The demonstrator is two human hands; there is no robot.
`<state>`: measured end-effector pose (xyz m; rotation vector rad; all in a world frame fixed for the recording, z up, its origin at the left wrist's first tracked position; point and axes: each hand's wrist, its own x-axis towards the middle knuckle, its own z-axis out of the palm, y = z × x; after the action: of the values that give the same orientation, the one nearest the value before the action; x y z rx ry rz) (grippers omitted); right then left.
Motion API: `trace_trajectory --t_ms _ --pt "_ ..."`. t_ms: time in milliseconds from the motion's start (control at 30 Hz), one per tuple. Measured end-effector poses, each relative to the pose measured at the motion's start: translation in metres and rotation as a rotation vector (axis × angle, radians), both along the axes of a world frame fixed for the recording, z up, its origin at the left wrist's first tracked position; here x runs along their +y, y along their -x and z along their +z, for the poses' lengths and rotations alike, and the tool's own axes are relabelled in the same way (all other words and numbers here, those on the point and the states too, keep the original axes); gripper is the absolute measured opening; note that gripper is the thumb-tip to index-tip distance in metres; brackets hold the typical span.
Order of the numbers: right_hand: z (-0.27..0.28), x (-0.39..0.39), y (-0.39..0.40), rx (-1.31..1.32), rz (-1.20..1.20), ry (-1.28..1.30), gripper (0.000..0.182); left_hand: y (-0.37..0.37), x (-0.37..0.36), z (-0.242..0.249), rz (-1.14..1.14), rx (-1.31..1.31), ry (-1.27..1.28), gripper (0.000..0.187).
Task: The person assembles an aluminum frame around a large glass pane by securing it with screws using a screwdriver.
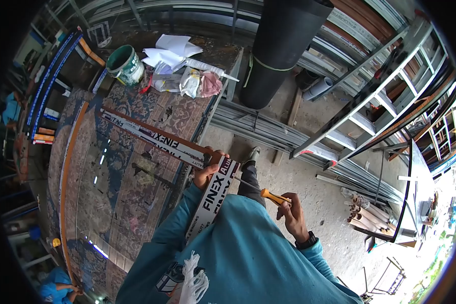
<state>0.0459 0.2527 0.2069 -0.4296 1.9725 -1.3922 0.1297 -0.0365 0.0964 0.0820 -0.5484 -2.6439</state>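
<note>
My left hand [206,173] is closed around the corner where two aluminium profiles meet. One profile [142,131], wrapped in white printed film, stretches from that corner over the carpeted table. The other profile [207,205], with the same film, runs down against my torso. In my right hand [293,215] is a screwdriver [274,196] with an orange and black handle, my fingers wrapped round its end. Its shaft points at the corner, near the profile's outer edge. Whether the tip sits in a screw is too small to tell.
The carpet-covered table [93,167] holds a green bucket [124,65], papers [172,50], a white-nozzled tube [207,67] and a long orange-brown strip [68,167]. A black roll [278,45], metal bars [268,126] and a ladder [359,121] stand ahead. Another person [58,289] is at lower left.
</note>
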Motion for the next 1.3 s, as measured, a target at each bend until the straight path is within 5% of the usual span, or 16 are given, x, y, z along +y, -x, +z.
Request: trace_trajectory --t_ms 167,267,333,367,467,567,633,667,700,767,967,1033,1100,1200,1233,1300 --pt "0.002 0.001 0.003 -0.101 0.047 0.128 0.039 -0.001 -0.004 0.003 0.037 -0.056 -0.022 0.052" --pt "-0.005 0.000 0.005 0.041 0.065 0.104 0.039 0.001 -0.005 -0.001 0.015 -0.011 -0.062 0.053" --pt "-0.001 -0.007 0.007 0.463 0.140 0.032 0.038 -0.002 -0.007 -0.003 -0.039 -0.040 -0.060 0.057" --pt "0.001 -0.009 0.008 0.461 0.143 0.035 0.038 -0.003 -0.007 -0.004 -0.036 -0.042 -0.058 0.057" --pt "0.005 -0.014 0.011 0.562 0.167 -0.037 0.034 -0.005 -0.009 -0.004 0.018 -0.164 -0.029 0.050" --pt "0.004 -0.014 0.018 0.569 0.187 -0.041 0.033 -0.025 -0.030 -0.047 -0.161 -0.446 -0.046 0.030" --pt "0.005 -0.015 0.022 0.557 0.233 -0.056 0.032 -0.031 -0.040 -0.044 0.026 -0.639 0.218 0.024" --pt "0.004 -0.015 0.024 0.551 0.229 -0.053 0.032 -0.025 -0.033 -0.046 0.285 -0.525 0.184 0.030" --pt "0.003 -0.015 0.027 0.559 0.261 -0.055 0.032 -0.023 -0.034 -0.043 0.284 -0.531 0.187 0.030" --pt "-0.001 -0.013 0.030 0.563 0.292 -0.051 0.032 -0.022 -0.037 -0.038 0.108 -0.249 -0.336 0.038" --pt "-0.010 -0.006 0.041 0.655 0.359 -0.093 0.037 0.013 -0.031 -0.003 0.066 -0.019 -0.441 0.035" --pt "-0.010 -0.006 0.054 1.127 0.546 -0.068 0.039 0.019 -0.032 -0.012 0.089 0.065 -0.443 0.032" --pt "-0.016 -0.008 0.054 1.147 0.530 0.005 0.035 0.019 -0.033 -0.024 0.172 -0.074 -0.467 0.027" --pt "-0.021 -0.010 0.048 0.082 0.208 -0.048 0.028 0.018 -0.033 -0.026 0.162 -0.070 -0.420 0.026" --pt "-0.018 -0.011 0.053 0.082 0.212 -0.048 0.028 0.019 -0.033 -0.025 0.166 -0.069 -0.420 0.026" --pt "-0.005 -0.011 0.062 -0.839 0.008 0.087 0.030 0.019 -0.030 -0.022 0.179 -0.073 -0.384 0.027"
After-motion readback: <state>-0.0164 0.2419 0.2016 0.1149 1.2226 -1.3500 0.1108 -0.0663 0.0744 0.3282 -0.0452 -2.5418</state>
